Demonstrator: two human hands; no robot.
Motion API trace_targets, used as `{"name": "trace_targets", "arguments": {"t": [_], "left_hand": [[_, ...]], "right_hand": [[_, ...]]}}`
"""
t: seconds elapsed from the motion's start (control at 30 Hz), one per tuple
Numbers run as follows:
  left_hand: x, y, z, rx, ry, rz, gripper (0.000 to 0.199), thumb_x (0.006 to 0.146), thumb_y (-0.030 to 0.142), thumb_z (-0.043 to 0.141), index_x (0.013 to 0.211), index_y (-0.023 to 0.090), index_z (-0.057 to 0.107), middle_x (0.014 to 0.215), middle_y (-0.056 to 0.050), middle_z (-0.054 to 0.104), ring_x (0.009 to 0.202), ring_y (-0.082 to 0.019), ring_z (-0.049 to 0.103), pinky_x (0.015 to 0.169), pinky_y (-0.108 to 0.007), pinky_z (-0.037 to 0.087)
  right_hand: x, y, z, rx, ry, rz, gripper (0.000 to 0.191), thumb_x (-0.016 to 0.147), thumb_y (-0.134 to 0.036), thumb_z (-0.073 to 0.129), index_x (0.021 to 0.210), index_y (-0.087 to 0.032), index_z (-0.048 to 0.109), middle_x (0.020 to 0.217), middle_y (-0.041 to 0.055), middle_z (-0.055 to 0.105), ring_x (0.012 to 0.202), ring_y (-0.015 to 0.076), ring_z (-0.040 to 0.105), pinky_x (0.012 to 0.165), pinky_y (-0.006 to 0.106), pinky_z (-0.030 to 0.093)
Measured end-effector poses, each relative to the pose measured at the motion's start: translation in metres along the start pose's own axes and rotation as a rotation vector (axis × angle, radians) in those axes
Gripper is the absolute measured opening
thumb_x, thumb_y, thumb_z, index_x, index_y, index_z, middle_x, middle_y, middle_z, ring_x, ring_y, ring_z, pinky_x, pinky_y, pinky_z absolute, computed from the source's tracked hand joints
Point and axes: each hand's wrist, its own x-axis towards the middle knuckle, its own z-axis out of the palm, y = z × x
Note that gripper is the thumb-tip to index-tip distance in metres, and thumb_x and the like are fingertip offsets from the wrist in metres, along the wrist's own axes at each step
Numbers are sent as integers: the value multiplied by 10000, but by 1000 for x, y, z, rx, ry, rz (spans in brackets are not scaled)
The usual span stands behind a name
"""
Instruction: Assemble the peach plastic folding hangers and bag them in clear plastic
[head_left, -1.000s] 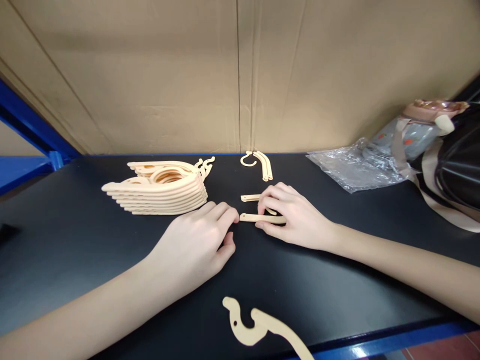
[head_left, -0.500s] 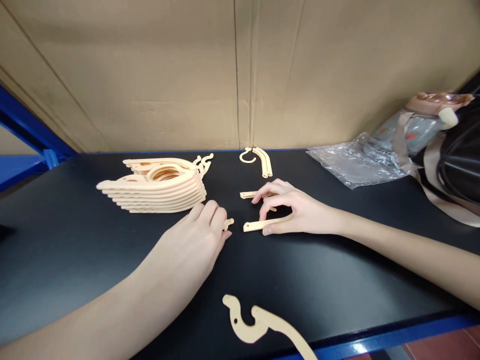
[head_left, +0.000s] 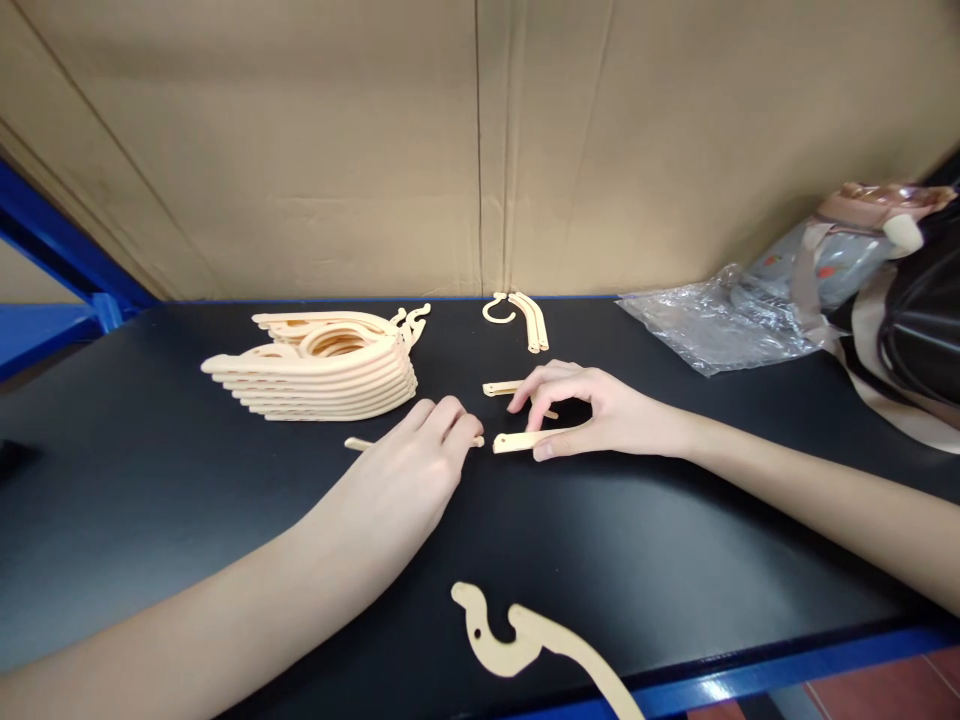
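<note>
One wide sheet of cardboard [head_left: 300,150] makes the far wall, and before it spreads a black tabletop [head_left: 150,480], with a blue frame [head_left: 67,252] at the left. On the right side stand a dark bag [head_left: 924,325] and a leaning bottle [head_left: 862,250], and just left of them lies a clear plastic wrapper [head_left: 697,320]. The left hand [head_left: 420,455] is closed over a slim cream piece [head_left: 357,443]; one end comes out at its left and a small tip at its right, but the fingers hide the middle, so I cannot tell how firmly it is held. The right hand [head_left: 600,410] is arched, and its thumb and forefinger pinch a cream strip [head_left: 516,442] with a hole in its end. On the left, on the far side of the left hand, there is a stack of hangers [head_left: 315,385]. At the near edge lies a hooked hanger arm [head_left: 559,638], touched by no hand. Smaller are the two curved pieces [head_left: 534,322] at the far side, a second strip [head_left: 501,388] just beyond the pinched one, and a thin hook [head_left: 499,321]. Compared with half a second ago, the gap between the two held ends has become narrower; this means they now almost meet, nearly in line, yet remain apart and not joined.
</note>
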Motion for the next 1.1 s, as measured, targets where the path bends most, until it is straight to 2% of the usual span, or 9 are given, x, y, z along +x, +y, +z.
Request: {"name": "trace_targets", "arguments": {"t": [0.13, 0.23, 0.33, 0.47, 0.6, 0.73, 0.87, 0.97, 1.1], "left_hand": [[3, -1, -8, -126, -126, -131, 331, 963, 67, 312, 965, 141, 635, 902, -71, 608, 792, -209, 600, 675, -312, 496], [6, 0, -12, -229, -92, -225, 279, 1001, 208, 331, 821, 176, 541, 778, -35, 587, 661, -185, 589, 567, -282, 450], [6, 2, -12, -373, -55, -298, 253, 1004, 302, 314, 811, 211, 450, 677, 6, 562, 526, -158, 545, 466, -257, 367], [5, 4, -15, -571, -127, -359, 235, 1016, 339, 274, 875, 229, 426, 652, 37, 570, 512, -148, 560, 493, -250, 395], [7, 6, -19, -597, -177, -433, 294, 1019, 433, 304, 898, 234, 484, 728, 19, 615, 662, -181, 627, 578, -278, 441], [9, 7, -20, -546, -166, -392, 403, 1026, 432, 259, 802, 226, 524, 717, 8, 595, 698, -199, 605, 629, -313, 439], [9, 6, -16, -536, -121, -306, 388, 1014, 349, 277, 697, 217, 459, 630, 17, 514, 639, -185, 543, 620, -318, 410], [9, 4, -14, -556, -138, -255, 357, 1003, 324, 295, 712, 211, 468, 651, 14, 519, 626, -171, 529, 595, -305, 393], [11, 4, -16, -555, -165, -265, 325, 986, 319, 327, 707, 211, 453, 645, 18, 513, 574, -151, 506, 548, -286, 365]], "right_hand": [[1, 0, 0, 9, 5, -9, 195, 772, -394, 790, 844, -230, 712, 1115, 20, 696, 1067, 204, 591, 915, 380, 404], [0, 0, 0, 13, -2, -14, 192, 773, -390, 789, 848, -232, 712, 1100, 21, 700, 1057, 207, 598, 902, 383, 418], [0, 0, -1, 21, -12, -15, 186, 775, -390, 788, 851, -236, 716, 1099, 19, 698, 1052, 209, 604, 946, 409, 408], [0, 1, -2, 44, -17, -16, 187, 772, -382, 793, 843, -225, 720, 1078, 15, 696, 1035, 198, 604, 959, 407, 399], [1, 0, -3, 52, -30, 6, 195, 769, -392, 794, 839, -226, 721, 1066, 13, 697, 1017, 196, 602, 959, 411, 399], [1, -1, -3, 53, -35, 20, 205, 761, -401, 798, 830, -226, 715, 1074, 14, 698, 1026, 199, 599, 973, 422, 395], [1, -1, -3, 63, -32, 24, 201, 763, -395, 798, 833, -227, 711, 1077, 13, 695, 1032, 201, 602, 971, 421, 400], [1, -1, -3, 77, -30, 16, 196, 762, -383, 801, 833, -226, 710, 1069, 12, 691, 1018, 195, 601, 943, 405, 418], [0, -2, -2, 101, -43, 18, 189, 757, -364, 807, 818, -219, 702, 1050, 9, 687, 990, 185, 597, 906, 385, 438]]}}
